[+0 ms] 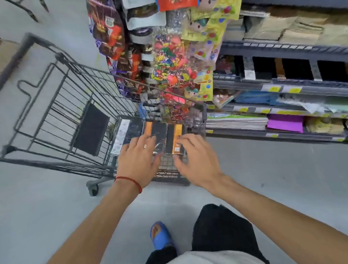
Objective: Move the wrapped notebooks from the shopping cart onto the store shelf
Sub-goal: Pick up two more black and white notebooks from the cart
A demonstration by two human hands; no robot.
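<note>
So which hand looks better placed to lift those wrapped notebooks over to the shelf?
Probably the right hand: it hovers over the wrapped notebooks on the shelf side of the cart, with the store shelf just beyond. The left hand is over them too, but farther from the shelf.

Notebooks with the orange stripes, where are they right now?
In the middle of the head view, the wrapped notebooks lie in the shopping cart, at its end nearest the store shelf, right by the left hand and right hand.
</note>
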